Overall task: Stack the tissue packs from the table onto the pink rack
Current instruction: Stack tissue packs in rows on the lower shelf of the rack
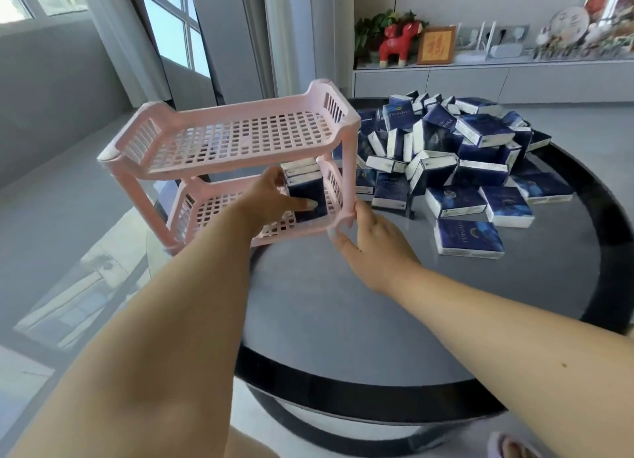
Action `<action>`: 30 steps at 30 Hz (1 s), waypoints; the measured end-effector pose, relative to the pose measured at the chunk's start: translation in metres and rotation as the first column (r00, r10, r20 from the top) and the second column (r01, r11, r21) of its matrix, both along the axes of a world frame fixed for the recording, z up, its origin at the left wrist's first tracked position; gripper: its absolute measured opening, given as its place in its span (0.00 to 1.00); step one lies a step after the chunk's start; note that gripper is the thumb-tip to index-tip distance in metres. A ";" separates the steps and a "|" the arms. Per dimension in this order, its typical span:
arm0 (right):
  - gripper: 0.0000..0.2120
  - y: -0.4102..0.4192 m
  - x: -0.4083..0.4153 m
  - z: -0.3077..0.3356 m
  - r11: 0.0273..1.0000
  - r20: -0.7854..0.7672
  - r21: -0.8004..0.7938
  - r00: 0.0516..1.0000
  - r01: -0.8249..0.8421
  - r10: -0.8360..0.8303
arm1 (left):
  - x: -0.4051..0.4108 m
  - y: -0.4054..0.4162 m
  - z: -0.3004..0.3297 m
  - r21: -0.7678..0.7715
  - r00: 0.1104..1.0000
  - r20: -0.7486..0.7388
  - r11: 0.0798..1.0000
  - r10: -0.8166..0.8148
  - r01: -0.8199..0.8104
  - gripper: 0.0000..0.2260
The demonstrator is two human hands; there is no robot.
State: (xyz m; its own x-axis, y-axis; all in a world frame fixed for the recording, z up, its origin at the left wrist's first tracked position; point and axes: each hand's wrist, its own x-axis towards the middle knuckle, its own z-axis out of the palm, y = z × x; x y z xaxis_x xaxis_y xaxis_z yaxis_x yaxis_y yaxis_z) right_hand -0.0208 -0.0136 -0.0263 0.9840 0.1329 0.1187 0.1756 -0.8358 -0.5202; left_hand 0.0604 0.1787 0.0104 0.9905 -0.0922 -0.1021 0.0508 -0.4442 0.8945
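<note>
1. Left hand (271,197) reaches into the pink rack's (219,142) lower tier, fingers curled round upright tissue packs (305,190) at its right end.
2. Right hand (370,238) grips the rack's front right leg.
3. More packs (463,156) lie heaped on the round bench (343,303), right of the rack.

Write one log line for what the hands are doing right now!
left hand: holds tissue packs in lower shelf | right hand: on pink rack corner post | pile: on table | top shelf: bare

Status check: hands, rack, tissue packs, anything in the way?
Left hand holds packs on pink rack lower shelf. Right hand steadies rack corner. Tissue pile waits on table. Nothing blocking.
</note>
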 end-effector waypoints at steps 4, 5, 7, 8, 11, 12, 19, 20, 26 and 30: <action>0.29 0.000 0.001 -0.001 1.000 0.007 -0.007 1.000 0.009 -0.009 | 0.015 0.002 0.001 0.019 0.999 -0.015 0.999 -0.044 0.044 0.29; 0.29 0.001 0.001 -0.001 1.000 0.015 -0.016 1.000 0.007 -0.007 | 0.017 0.002 0.002 0.028 0.999 -0.014 0.998 -0.050 0.051 0.28; 0.29 0.001 0.001 -0.001 1.000 0.037 -0.026 0.999 0.003 -0.002 | 0.021 0.003 0.003 0.043 0.999 -0.007 0.998 -0.054 0.055 0.26; 0.29 0.002 0.001 -0.001 1.000 0.045 -0.031 0.999 -0.002 0.004 | 0.022 0.003 0.003 0.053 0.998 0.000 0.997 -0.056 0.056 0.26; 0.31 0.002 0.002 -0.001 0.999 0.054 -0.044 0.998 -0.011 0.013 | 0.026 0.003 0.004 0.066 0.998 0.018 0.996 -0.057 0.056 0.25; 0.31 0.003 0.002 -0.001 0.999 0.056 -0.048 0.998 -0.012 0.014 | 0.028 0.003 0.004 0.065 0.998 0.023 0.996 -0.057 0.056 0.26; 0.25 0.003 -0.001 0.003 0.998 0.103 -0.053 0.994 -0.031 0.037 | 0.031 0.003 -0.004 0.144 0.995 0.097 0.989 -0.020 0.006 0.33; 0.25 0.003 -0.001 0.003 0.998 0.105 -0.051 0.994 -0.031 0.036 | 0.031 0.003 -0.005 0.150 0.994 0.104 0.989 -0.015 -0.001 0.33; 0.25 0.003 -0.001 0.003 0.998 0.102 -0.051 0.994 -0.029 0.034 | 0.029 0.001 -0.006 0.178 0.991 0.136 0.983 0.009 -0.033 0.36; 0.24 0.003 -0.001 0.002 0.998 0.112 -0.055 0.993 -0.025 0.031 | 0.023 0.002 -0.002 0.187 0.991 0.123 0.979 0.056 -0.079 0.42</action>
